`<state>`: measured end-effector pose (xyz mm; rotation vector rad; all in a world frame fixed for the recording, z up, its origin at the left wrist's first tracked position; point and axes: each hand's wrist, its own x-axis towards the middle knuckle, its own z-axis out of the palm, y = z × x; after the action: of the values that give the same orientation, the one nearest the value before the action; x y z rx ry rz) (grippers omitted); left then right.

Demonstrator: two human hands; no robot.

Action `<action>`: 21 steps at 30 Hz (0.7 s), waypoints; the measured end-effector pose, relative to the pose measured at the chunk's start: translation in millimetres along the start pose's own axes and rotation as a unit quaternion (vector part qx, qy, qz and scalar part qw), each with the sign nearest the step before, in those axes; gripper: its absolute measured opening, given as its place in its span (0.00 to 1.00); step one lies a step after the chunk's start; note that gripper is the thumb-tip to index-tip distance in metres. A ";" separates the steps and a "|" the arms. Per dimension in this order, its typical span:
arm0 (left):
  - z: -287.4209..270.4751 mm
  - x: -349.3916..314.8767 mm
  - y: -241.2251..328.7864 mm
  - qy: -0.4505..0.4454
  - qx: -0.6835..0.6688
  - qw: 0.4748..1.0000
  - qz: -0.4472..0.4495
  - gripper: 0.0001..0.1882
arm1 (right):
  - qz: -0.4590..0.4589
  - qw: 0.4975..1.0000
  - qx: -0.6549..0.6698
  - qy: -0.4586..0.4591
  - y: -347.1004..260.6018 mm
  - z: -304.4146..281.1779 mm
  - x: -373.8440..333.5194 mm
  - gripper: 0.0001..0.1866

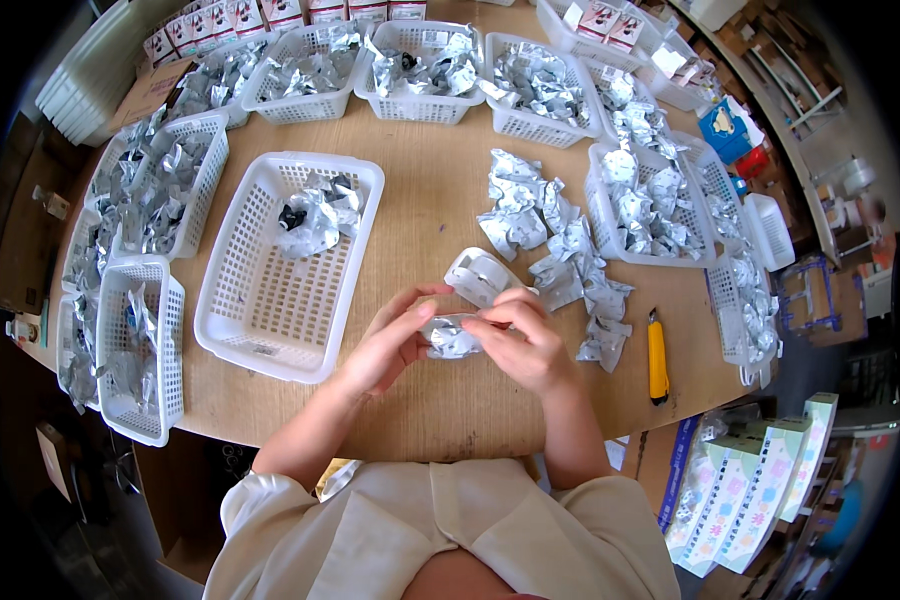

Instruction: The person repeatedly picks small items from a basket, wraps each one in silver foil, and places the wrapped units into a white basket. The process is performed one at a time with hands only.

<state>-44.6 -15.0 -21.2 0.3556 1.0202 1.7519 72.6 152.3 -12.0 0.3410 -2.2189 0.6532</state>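
Near the front of the wooden table (440, 200), a small silver foil packet (450, 341) is held between my two hands. My left hand (388, 345) is closed on its left side, thumb and fingers bent round it. With thumb and fingertips, my right hand (527, 345) pinches its upper right edge; the exact grip is partly hidden behind the fingers. Just beyond the hands lies a white rounded plastic object (478, 275), whose kind I cannot make out. A pile of crumpled silver foil packets (565, 245) lies to the right of it.
A large white basket (215, 300), holding a few foil packets with black pieces, stands left of my hands. More foil-filled baskets (425, 108) ring the table's sides and back. A yellow utility knife (657, 358) lies at the right. Long printed boxes (760, 495) stand below the right edge.
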 end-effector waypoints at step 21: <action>4.0 -3.3 -6.2 0.024 0.207 0.973 0.101 0.15 | 0.423 0.828 0.363 0.062 -1.3 10.8 -2.8 0.06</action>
<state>-36.8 -15.4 -22.9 0.7027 1.4289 1.7239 68.4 145.3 -19.7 -0.3649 -1.8322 1.9456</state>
